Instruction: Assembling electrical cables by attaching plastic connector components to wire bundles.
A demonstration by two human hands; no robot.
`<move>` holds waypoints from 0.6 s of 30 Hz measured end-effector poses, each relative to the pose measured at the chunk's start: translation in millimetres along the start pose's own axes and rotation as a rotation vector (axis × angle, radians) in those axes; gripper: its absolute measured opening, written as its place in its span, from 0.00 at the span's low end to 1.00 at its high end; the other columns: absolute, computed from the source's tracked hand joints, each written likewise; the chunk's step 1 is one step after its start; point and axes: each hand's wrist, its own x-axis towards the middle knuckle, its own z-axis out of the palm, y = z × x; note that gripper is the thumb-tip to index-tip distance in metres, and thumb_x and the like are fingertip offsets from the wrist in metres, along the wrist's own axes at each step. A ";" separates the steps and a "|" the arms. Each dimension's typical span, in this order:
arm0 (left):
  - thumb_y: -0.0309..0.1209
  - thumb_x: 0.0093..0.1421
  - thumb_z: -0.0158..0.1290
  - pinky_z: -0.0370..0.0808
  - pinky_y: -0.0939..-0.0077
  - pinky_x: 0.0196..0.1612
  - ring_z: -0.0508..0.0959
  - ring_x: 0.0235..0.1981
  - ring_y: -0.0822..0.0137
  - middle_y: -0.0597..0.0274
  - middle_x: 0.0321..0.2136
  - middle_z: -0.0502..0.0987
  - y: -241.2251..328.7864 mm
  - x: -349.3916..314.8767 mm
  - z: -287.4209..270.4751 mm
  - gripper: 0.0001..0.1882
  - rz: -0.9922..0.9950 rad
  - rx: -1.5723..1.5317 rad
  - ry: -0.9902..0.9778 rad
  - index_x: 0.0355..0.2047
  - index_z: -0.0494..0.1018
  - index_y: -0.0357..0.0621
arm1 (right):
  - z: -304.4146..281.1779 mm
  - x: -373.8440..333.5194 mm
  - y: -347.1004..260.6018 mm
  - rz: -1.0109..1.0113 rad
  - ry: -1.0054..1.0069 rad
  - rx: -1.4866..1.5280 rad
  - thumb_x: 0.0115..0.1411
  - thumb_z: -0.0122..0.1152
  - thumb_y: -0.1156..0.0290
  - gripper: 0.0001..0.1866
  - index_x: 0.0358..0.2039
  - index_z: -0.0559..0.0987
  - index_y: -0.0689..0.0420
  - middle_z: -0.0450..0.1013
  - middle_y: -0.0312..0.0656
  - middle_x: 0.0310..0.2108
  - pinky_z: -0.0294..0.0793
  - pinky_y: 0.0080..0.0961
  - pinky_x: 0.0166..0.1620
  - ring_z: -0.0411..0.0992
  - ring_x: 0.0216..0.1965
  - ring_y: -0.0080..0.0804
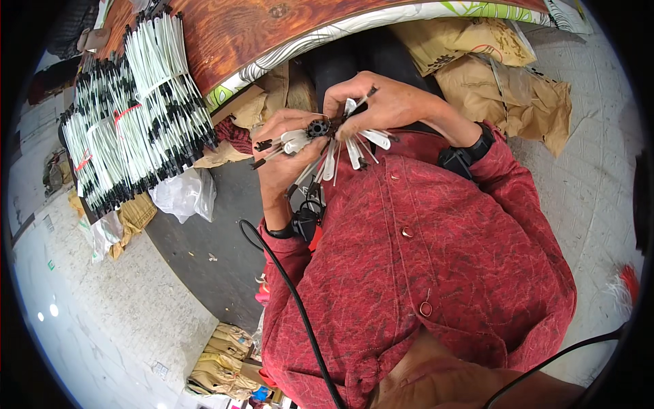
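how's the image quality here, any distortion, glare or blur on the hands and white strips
Head view: strong fisheye bend, table edge curves, dark corners; even light, small glare spots lower left; left hand, right hand and white strips fairly sharp.

Red patterned button-up shirt, long sleeves | black watch-like band on right wrist | black strap on left wrist | black cable across chest

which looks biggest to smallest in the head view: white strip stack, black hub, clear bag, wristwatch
1. white strip stack
2. clear bag
3. wristwatch
4. black hub

The watch and hub sit nearer the camera, so true sizes may differ.
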 end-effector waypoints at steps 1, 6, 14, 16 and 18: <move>0.22 0.44 0.67 0.76 0.72 0.39 0.80 0.35 0.63 0.55 0.34 0.80 0.9 0.3 0.4 0.17 -0.008 0.016 0.015 0.37 0.79 0.38 | -1.0 1.1 2.3 -0.022 0.005 0.005 0.49 0.70 0.63 0.14 0.30 0.77 0.59 0.72 0.35 0.18 0.66 0.25 0.27 0.68 0.21 0.21; 0.22 0.44 0.68 0.76 0.72 0.37 0.80 0.34 0.64 0.56 0.34 0.81 -4.2 -2.1 1.5 0.17 -0.031 0.031 0.058 0.36 0.79 0.38 | -0.5 2.1 3.1 -0.036 0.018 0.000 0.50 0.68 0.66 0.12 0.30 0.78 0.59 0.73 0.36 0.20 0.66 0.25 0.29 0.68 0.22 0.22; 0.23 0.44 0.68 0.75 0.72 0.37 0.79 0.33 0.64 0.57 0.32 0.80 -6.2 -1.6 1.9 0.16 -0.074 0.016 0.047 0.36 0.81 0.38 | 0.2 1.9 2.9 0.063 0.057 0.053 0.48 0.69 0.67 0.11 0.28 0.79 0.59 0.73 0.34 0.20 0.66 0.24 0.29 0.67 0.23 0.19; 0.23 0.44 0.68 0.75 0.72 0.38 0.79 0.33 0.64 0.57 0.32 0.80 -6.4 0.6 -1.5 0.17 -0.060 -0.015 0.008 0.37 0.81 0.38 | 0.8 2.5 5.6 0.058 0.037 0.072 0.48 0.70 0.66 0.11 0.28 0.79 0.59 0.73 0.33 0.20 0.66 0.23 0.29 0.67 0.23 0.19; 0.23 0.43 0.68 0.74 0.72 0.39 0.79 0.35 0.63 0.57 0.32 0.79 -5.7 3.8 -5.4 0.17 -0.029 -0.076 -0.067 0.37 0.82 0.38 | 1.3 3.1 7.7 0.045 -0.004 0.107 0.47 0.70 0.66 0.12 0.28 0.79 0.58 0.73 0.32 0.20 0.66 0.23 0.29 0.67 0.24 0.19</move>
